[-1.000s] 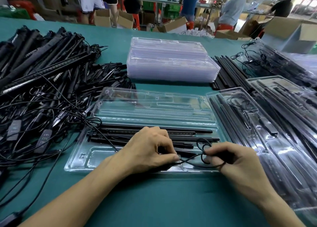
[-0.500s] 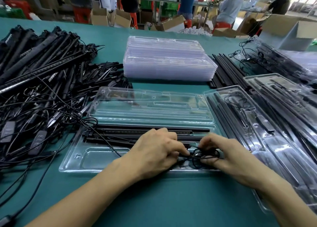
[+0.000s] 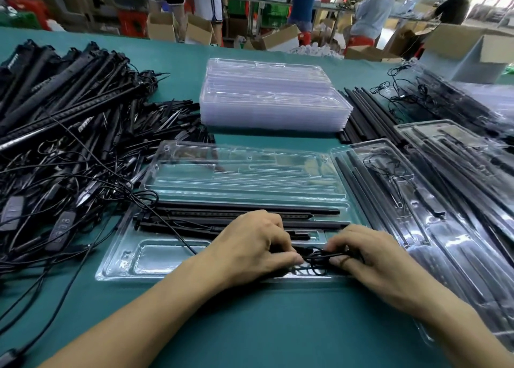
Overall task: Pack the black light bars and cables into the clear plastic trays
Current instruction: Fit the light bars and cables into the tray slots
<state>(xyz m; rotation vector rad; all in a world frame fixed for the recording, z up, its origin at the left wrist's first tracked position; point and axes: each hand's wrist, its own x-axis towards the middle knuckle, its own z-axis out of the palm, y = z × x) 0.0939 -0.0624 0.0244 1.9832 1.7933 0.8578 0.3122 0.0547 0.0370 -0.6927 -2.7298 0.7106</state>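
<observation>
bars in open tray | tray stack behind | cable heap left

A teal-green covered tabletop carries everything. Toward its left edge sprawls a heap of black light bars and tangled cables. An open clear plastic clamshell tray lies near the front edge. Behind it, mid-table, sits a stack of empty clear trays. Filled trays lie along the right edge, with loose black bars beside the stack.
</observation>
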